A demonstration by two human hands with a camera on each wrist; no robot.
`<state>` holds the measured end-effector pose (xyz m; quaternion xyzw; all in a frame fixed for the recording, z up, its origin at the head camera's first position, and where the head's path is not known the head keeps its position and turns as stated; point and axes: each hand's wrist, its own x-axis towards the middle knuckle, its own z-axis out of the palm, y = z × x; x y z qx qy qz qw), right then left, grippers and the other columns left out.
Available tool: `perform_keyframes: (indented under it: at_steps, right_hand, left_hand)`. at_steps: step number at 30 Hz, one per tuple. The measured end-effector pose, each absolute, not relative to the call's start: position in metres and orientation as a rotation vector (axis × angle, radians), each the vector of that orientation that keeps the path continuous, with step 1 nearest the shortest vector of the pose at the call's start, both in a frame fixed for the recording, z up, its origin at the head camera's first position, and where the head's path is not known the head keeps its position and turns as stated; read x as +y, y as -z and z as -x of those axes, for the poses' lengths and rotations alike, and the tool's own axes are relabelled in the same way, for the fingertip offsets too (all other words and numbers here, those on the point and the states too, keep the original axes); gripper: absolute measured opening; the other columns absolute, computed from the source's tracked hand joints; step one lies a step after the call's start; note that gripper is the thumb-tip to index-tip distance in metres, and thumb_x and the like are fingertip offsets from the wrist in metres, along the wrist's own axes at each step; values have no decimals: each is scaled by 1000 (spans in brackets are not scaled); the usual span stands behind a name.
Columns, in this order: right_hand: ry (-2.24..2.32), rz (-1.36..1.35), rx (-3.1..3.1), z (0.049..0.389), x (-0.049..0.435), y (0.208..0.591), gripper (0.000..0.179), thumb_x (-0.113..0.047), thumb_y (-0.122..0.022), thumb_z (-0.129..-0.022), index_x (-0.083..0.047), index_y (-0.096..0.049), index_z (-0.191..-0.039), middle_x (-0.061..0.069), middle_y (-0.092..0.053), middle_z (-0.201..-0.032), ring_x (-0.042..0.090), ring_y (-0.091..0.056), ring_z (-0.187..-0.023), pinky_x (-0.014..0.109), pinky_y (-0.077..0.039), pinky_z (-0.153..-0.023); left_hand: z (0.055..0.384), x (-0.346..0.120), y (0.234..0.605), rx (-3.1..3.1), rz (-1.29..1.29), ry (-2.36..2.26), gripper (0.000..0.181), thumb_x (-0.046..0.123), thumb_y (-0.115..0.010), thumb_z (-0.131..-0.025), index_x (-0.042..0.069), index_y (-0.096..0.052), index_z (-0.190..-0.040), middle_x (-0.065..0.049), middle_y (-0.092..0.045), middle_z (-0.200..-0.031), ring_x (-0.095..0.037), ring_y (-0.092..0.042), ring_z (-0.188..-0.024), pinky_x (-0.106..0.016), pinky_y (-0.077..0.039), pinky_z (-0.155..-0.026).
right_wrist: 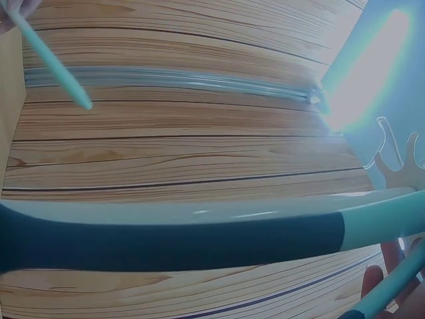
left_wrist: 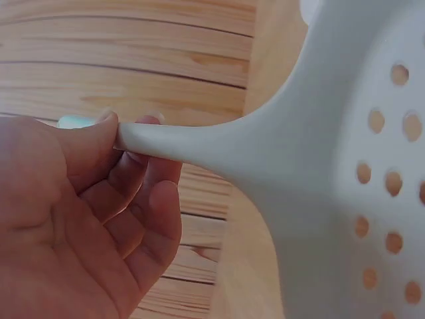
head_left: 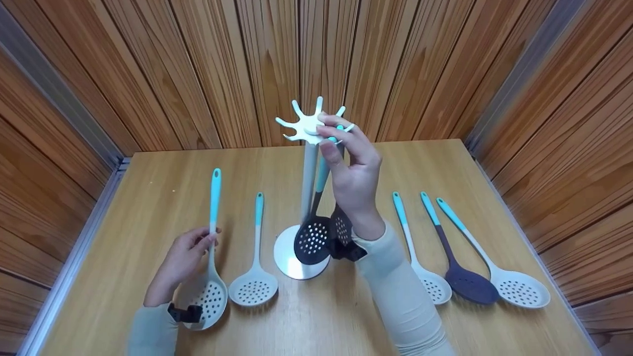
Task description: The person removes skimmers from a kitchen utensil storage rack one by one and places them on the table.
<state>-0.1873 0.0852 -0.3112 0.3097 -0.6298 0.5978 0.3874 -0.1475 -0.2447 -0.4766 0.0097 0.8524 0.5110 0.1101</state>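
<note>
My left hand pinches a white skimmer by its neck between thumb and fingers; its turquoise handle end points away from me. In the left wrist view, the skimmer's perforated head fills the right side. At the top of a white hook stand, my right hand has thumb and fingers around the turquoise handle end of a dark skimmer, partly hidden behind the wrist. Another dark skimmer hangs beside it, against the pole. The right wrist view shows a dark handle crossing close to the camera.
A white skimmer lies left of the stand's round base. On the right lie a small white skimmer, a dark slotted turner and a larger white skimmer. Wood-panelled walls enclose the table.
</note>
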Motion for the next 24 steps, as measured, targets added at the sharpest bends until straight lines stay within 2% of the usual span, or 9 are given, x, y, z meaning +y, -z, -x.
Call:
perform_keyframes:
  at_steps: [7, 14, 24]
  right_hand:
    - [-1539, -789, -1596, 186, 85, 311, 48, -39, -62, -98, 7, -70, -107, 20, -66, -119, 30, -62, -115, 42, -51, -96]
    - [-1531, -798, -1603, 186, 83, 312, 45, -37, -62, -98, 7, -70, -107, 19, -66, -119, 30, -62, -116, 43, -52, -95]
    - [-1533, -797, -1606, 185, 81, 313, 46, -38, -63, -98, 7, -70, -107, 19, -66, -119, 30, -63, -114, 41, -53, -93]
  left_hand:
    - [157, -250, 492, 2440, 56, -1470, 35, 30, -47, -107, 3, -62, -124, -14, -58, -106, -29, -52, -95, -34, -41, -75]
    - [163, -252, 505, 2331, 229, -1510, 36, 32, -48, -106, 7, -61, -128, -15, -55, -106, -30, -52, -96, -35, -40, -78]
    - [170, -249, 520, 2409, 206, -1440, 34, 32, -50, -105, 3, -61, -122, -13, -54, -93, -30, -52, -84, -32, -42, -72]
